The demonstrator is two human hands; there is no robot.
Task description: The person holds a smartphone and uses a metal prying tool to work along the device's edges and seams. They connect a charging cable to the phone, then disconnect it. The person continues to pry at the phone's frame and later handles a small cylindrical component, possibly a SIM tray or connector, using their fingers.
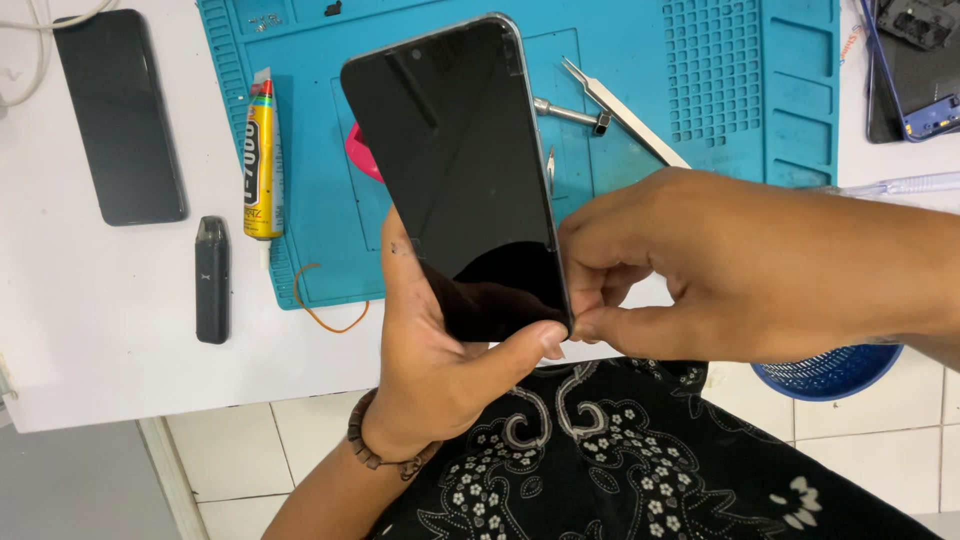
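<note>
While the left hand (pixel 440 350) cradles the black phone (pixel 455 170) from below, thumb pressed on its lower corner, the right hand (pixel 720 270) pinches narrowly at the phone's lower right edge. It is held tilted above a blue mat (pixel 740 90), where a yellow glue tube (pixel 263 160) and tweezers (pixel 625 112) lie.

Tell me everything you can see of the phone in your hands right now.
The phone is a slim black slab with a glossy dark screen and a thin silvery frame. Screen is off, facing the camera, tilted above the blue mat. The left hand cradles its lower end; the right hand pinches its lower right corner.
</note>
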